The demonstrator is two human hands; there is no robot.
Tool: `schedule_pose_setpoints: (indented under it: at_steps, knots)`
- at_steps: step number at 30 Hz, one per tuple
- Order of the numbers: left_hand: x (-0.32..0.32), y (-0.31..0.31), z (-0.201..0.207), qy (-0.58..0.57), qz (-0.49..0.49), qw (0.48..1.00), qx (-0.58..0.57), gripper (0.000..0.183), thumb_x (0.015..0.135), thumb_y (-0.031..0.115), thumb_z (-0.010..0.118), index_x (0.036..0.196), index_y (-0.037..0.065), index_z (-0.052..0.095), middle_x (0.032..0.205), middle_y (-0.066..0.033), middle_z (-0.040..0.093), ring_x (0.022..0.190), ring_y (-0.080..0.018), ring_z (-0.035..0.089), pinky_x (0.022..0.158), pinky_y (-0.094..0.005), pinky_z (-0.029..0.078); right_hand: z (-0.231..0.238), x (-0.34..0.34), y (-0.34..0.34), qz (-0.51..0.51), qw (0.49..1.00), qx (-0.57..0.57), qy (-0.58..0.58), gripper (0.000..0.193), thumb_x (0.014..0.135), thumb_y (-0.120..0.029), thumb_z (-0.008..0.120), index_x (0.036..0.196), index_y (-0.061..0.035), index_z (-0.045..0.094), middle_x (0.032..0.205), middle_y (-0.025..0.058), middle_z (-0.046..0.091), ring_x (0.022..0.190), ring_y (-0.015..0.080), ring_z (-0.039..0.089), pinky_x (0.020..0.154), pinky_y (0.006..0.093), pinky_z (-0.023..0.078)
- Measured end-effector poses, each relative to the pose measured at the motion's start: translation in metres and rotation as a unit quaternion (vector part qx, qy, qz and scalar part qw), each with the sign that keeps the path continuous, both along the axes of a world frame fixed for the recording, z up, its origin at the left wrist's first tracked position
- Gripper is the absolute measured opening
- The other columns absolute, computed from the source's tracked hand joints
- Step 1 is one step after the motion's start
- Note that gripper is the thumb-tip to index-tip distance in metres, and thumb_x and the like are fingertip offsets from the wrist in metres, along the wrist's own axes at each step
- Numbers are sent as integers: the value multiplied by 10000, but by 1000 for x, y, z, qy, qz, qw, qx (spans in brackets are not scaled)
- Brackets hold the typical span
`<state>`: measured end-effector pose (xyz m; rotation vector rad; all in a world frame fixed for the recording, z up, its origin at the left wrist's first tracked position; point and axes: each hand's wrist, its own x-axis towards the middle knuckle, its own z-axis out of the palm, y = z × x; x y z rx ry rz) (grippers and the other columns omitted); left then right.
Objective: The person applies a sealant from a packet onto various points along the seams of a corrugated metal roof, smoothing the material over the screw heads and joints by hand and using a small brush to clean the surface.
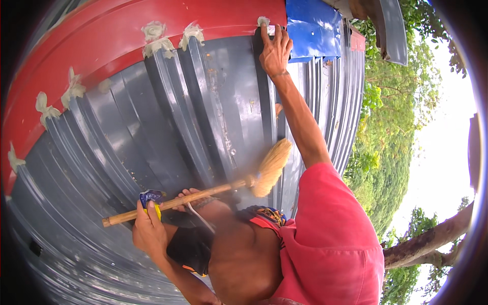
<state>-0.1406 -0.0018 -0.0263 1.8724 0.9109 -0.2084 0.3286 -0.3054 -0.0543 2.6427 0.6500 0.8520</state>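
Observation:
My right hand (275, 51) reaches far up the roof. Its fingertips press at a dab of pale putty (263, 21) on the lower edge of the red metal flashing (223, 18), beside a blue sheet. Lower left, my left hand (151, 235) pinches a crumpled purple and yellow packet (152, 196). A straw broom (272, 170) lies slantwise across the grey roof, its wooden handle passing by the left fingers; I cannot tell whether they touch it. Past the handle, what looks like my foot (189, 195) rests on the metal, partly hidden.
Grey ribbed roofing (132, 137) curves away below the flashing, with raised ribs. More putty clumps (158, 46) cap the rib ends. The blue metal sheet (313, 30) meets the flashing at the top. Trees (391, 127) and a thick branch (432, 241) stand at the right.

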Motion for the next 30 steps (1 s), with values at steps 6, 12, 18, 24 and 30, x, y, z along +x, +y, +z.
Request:
schedule_pose_setpoints:
  at_steps: [6, 12, 18, 24, 30]
  knots:
    - [-8, 2, -9, 38, -29, 996, 71, 349, 1102, 335, 483, 1165, 27, 633, 900, -178, 722, 850, -384, 692, 739, -452, 503, 0, 7, 12, 9, 1000, 16, -12, 711, 826, -44, 626, 1512, -185, 497, 1524, 262, 432, 1363, 435, 408, 1103, 551, 321]
    - [-7, 3, -10, 8, -19, 999, 45, 358, 1101, 347, 479, 1170, 31, 632, 938, -192, 723, 862, -394, 681, 743, -463, 501, 8, 24, 7, 12, 992, 123, 14, 674, 780, -32, 617, 1425, -226, 586, 1491, 256, 435, 1356, 461, 391, 1119, 574, 299]
    - [-7, 2, -6, 54, -36, 995, 77, 352, 1100, 351, 481, 1154, 38, 632, 943, -183, 727, 868, -393, 685, 742, -459, 501, -8, 9, 9, -43, 973, 205, 92, 707, 779, -22, 587, 1468, -176, 553, 1534, 268, 365, 1382, 470, 333, 1145, 597, 252]
    - [-6, 1, -11, -5, -12, 1000, 23, 343, 1096, 353, 481, 1141, 48, 631, 938, -164, 725, 864, -398, 682, 737, -465, 499, -13, 0, 18, 2, 995, 87, 51, 778, 785, -22, 616, 1540, -78, 434, 1572, 270, 354, 1397, 459, 362, 1150, 582, 263]
    - [-3, 2, -5, 20, -24, 999, 26, 329, 1098, 298, 491, 1146, -5, 610, 961, -212, 708, 866, -405, 665, 781, -456, 498, -2, -4, -10, -14, 997, 53, 46, 774, 840, -29, 573, 1573, -235, 434, 1598, 279, 326, 1444, 467, 323, 1150, 601, 262]
